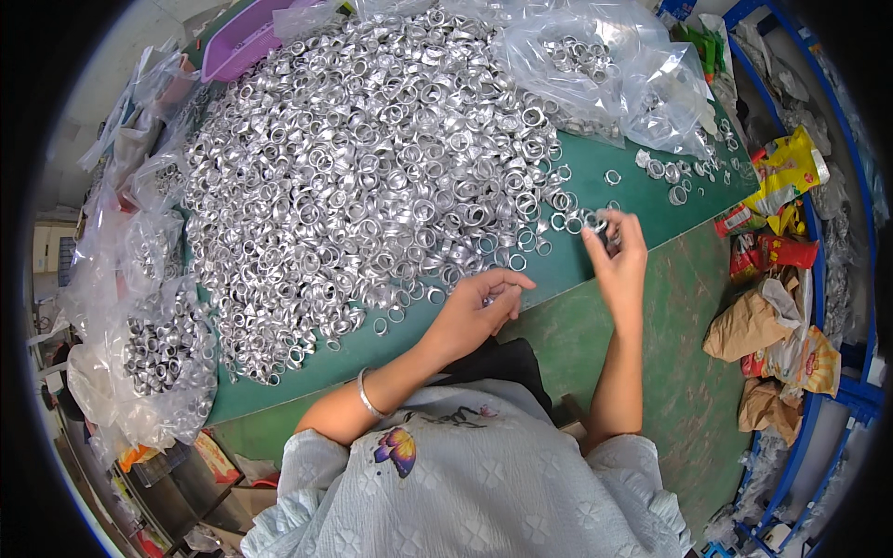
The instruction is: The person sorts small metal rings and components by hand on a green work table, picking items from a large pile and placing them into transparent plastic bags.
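A wide heap of small silvery metal rings [372,177] covers most of the green table [567,265]. At the right edge of the heap, my right hand [621,256] pinches a metal ring [595,221] between thumb and fingertips, close to a few loose rings on the tabletop. My left hand [479,312] hovers by the table's near edge, in front of the heap. Its fingers are curled in with the thumb below the index finger, and whatever may be inside is hidden.
Clear plastic bags of rings [577,74] lie at the back right, and more bags [163,353] line the left edge. A purple basket [240,42] stands at the back left. Scattered parts [677,172] sit near the right corner. Blue shelving [819,279] with packages rises on the right.
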`<state>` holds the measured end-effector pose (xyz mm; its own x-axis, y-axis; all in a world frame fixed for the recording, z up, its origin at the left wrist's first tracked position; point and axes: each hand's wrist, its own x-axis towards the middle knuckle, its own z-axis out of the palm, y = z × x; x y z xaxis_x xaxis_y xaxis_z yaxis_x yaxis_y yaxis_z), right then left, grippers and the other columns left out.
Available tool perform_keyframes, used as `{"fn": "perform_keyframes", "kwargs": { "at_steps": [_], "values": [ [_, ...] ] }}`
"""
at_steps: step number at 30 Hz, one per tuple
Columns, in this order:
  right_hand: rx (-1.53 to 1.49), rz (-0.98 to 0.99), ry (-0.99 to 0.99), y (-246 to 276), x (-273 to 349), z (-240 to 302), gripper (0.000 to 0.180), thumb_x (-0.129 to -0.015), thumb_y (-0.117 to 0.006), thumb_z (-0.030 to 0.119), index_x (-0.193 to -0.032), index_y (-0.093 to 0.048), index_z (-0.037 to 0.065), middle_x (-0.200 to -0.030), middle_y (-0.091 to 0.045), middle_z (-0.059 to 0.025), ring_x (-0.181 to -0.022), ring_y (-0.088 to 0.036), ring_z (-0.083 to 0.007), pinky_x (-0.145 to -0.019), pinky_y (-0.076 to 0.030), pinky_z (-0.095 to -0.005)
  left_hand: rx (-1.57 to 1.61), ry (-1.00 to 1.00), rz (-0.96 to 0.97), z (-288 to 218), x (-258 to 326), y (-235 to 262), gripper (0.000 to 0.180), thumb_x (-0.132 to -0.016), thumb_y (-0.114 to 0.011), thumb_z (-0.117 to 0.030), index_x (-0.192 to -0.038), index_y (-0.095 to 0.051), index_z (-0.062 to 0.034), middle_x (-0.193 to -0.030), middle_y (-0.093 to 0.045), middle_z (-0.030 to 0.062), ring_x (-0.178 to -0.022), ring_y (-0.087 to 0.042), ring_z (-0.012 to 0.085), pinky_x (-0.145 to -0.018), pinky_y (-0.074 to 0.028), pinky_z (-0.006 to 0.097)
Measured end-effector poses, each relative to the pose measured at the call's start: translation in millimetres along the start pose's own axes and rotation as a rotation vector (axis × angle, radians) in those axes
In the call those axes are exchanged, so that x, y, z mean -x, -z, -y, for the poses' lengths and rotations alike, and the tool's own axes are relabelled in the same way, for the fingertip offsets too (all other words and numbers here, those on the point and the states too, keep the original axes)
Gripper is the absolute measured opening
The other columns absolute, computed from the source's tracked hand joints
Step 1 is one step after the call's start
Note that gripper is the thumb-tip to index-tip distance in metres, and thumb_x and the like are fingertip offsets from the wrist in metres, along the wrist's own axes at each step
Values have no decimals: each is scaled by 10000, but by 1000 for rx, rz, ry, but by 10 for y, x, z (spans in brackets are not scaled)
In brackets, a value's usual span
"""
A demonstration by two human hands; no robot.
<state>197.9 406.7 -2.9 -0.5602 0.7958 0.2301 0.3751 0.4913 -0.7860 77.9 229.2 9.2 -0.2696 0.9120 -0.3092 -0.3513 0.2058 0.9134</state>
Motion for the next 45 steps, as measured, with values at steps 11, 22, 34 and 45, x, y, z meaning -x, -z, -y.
{"fn": "perform_keyframes", "kwargs": {
  "at_steps": [11, 22, 34, 45],
  "values": [
    [-1394, 166, -501, 220, -248, -300, 371, -903, -496, 277, -590, -439, 85, -546, -393, -13, -554, -398, -114, -412, -253, -227, 24, -16, 36, 54, -15, 29, 227, -870, -430, -15, -1057, -559, -5, -770, -539, 17, -550, -438, 48, -493, -379, 191],
    [166, 11, -39, -91, -141, 111, 191, -767, -656, 151, -945, -634, 85, -646, -523, -55, -556, -505, -181, -526, -402, -306, -11, -20, 46, 57, -7, -12, 204, -889, -456, -36, -1056, -568, -3, -799, -546, 18, -586, -442, 53, -521, -387, 195],
    [403, 91, 51, -209, -223, 180, 211, -764, -649, 168, -955, -595, 96, -839, -569, -58, -734, -593, -306, -618, -445, -401, -72, -35, 14, -1, 22, 25, 211, -876, -489, -52, -1066, -577, -22, -797, -556, 11, -562, -432, 43, -505, -381, 188],
    [23, -21, 90, -77, -364, 188, 108, -770, -614, 53, -873, -644, 36, -767, -608, -86, -602, -561, -214, -567, -437, -305, -163, -94, -23, -25, 57, 106, 203, -877, -521, -97, -1059, -590, -37, -763, -553, -24, -538, -400, 24, -475, -344, 180]
  ]
}}
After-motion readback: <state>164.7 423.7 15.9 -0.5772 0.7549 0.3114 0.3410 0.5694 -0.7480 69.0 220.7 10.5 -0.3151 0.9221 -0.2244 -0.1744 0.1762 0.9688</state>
